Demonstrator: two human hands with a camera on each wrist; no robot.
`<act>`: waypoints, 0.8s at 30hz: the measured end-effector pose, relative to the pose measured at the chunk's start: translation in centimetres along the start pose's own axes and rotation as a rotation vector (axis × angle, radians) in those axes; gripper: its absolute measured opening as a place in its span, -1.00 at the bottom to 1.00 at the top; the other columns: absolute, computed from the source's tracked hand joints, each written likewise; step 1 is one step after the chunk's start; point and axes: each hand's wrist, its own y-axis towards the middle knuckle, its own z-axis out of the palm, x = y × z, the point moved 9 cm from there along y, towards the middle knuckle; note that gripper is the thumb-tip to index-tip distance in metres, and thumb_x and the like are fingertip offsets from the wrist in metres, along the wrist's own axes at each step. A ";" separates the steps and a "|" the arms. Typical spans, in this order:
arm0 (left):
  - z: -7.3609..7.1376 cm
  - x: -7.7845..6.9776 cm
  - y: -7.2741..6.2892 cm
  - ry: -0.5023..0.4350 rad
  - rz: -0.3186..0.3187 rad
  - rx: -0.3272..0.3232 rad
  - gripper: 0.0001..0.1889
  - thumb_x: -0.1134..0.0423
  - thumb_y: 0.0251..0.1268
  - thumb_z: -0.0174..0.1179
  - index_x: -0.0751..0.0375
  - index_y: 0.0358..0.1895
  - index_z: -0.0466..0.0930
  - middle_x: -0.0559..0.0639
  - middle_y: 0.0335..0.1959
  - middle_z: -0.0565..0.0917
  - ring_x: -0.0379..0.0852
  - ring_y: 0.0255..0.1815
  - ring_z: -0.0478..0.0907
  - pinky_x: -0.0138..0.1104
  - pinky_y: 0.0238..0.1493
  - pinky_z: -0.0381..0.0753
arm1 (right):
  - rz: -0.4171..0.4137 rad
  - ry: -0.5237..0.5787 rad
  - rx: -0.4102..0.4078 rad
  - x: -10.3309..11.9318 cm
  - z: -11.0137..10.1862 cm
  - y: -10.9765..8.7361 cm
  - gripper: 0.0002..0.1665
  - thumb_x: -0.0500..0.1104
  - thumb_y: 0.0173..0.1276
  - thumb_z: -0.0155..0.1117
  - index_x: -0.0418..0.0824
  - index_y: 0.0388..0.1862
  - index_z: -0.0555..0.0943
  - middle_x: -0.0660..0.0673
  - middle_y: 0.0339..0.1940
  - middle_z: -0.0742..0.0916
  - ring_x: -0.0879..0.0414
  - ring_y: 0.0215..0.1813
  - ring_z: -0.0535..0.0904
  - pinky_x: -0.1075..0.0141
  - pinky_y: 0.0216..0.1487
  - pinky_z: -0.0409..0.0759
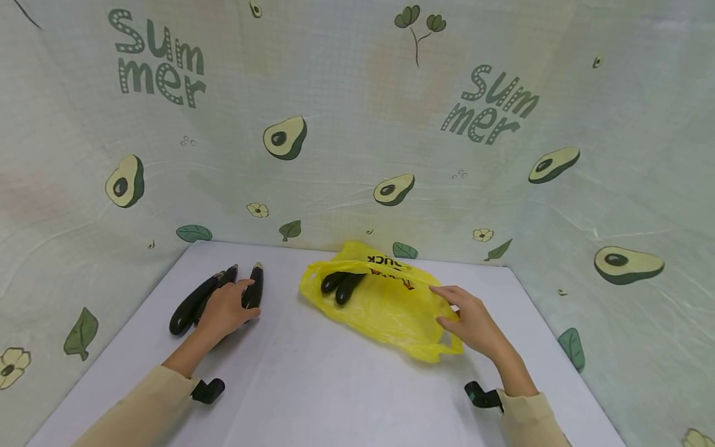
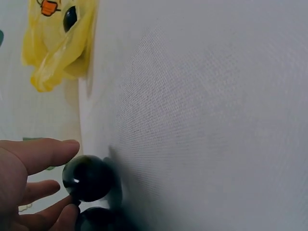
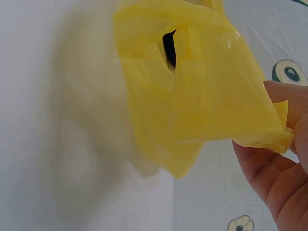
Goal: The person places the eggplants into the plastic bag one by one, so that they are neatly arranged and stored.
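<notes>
My left hand (image 1: 228, 308) is over a group of dark eggplants at the left of the table. Its thumb and fingers are spread around the rightmost eggplant (image 1: 254, 287); in the left wrist view, the thumb stands slightly apart from the eggplant's round end (image 2: 89, 179). Another eggplant (image 1: 192, 305) lies to the left of the hand, with more partly hidden behind it. A yellow plastic bag (image 1: 391, 310) lies with its mouth toward me, two eggplants (image 1: 349, 288) inside. At its right side, my right hand (image 1: 472, 320) pinches the bag's edge, bunched between thumb and fingers in the right wrist view.
A white-covered table (image 1: 335, 397) carries everything. Behind and at both sides hangs a pale cloth (image 1: 335, 81) printed with avocados, leaves and lettering. Small black devices (image 1: 208, 391) sit at both wrists.
</notes>
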 end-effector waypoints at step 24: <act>0.7 -1.2 -0.9 -0.001 0.098 0.113 -0.36 0.39 0.16 0.47 0.37 0.37 0.60 0.63 0.35 0.48 0.52 0.28 0.53 0.29 0.11 0.62 | 0.015 -0.007 0.004 -0.2 0.5 0.1 -0.17 -0.39 0.27 0.57 -0.14 0.52 0.54 -0.19 0.35 0.66 -0.16 0.24 0.65 0.07 0.04 0.77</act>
